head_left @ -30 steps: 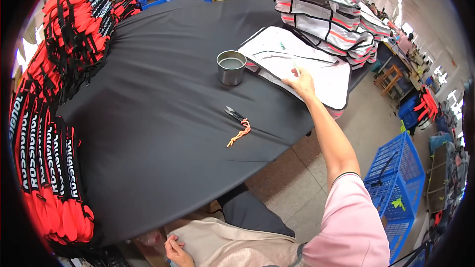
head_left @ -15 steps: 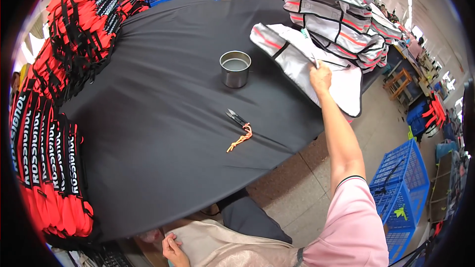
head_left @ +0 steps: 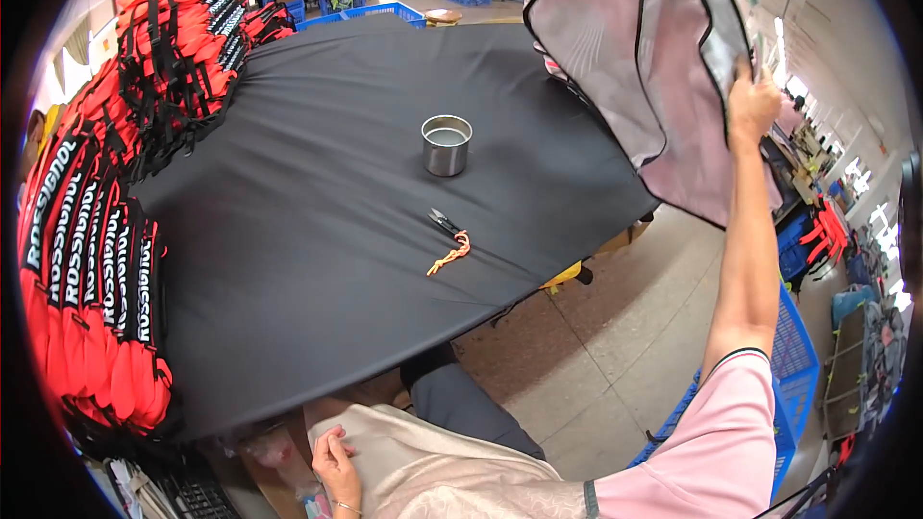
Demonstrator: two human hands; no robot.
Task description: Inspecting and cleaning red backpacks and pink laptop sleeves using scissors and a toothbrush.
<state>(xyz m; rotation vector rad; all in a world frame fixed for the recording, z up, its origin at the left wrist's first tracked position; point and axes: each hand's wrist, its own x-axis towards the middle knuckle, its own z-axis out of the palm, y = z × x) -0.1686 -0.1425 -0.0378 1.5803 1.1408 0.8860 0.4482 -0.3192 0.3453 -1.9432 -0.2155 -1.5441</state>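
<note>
My right hand (head_left: 753,113) grips the black-bound edge of a pale grey and pinkish fabric bag panel (head_left: 601,48), raised off the table at the far right. Its mesh-like inner side faces me, with a dark curved seam running down it. Near my lap, my left hand (head_left: 335,466) rests against the beige apron (head_left: 433,461), fingers loosely bent and holding nothing. Thread snips (head_left: 444,222) with an orange cord (head_left: 450,255) lie on the black-covered table (head_left: 317,317). Beyond them stands a round metal cup (head_left: 446,151).
Tall piles of red and black straps or bags (head_left: 91,298) line the table's left side. The raised panel hides most of the pale stack behind it. A blue plastic crate (head_left: 793,356) stands on the floor at right. Other people and crates are in the background.
My right hand has lifted the panel from beside the stack, up and to the right, turning its inner side toward me. My left hand stays by the apron. The view has shifted slightly.
</note>
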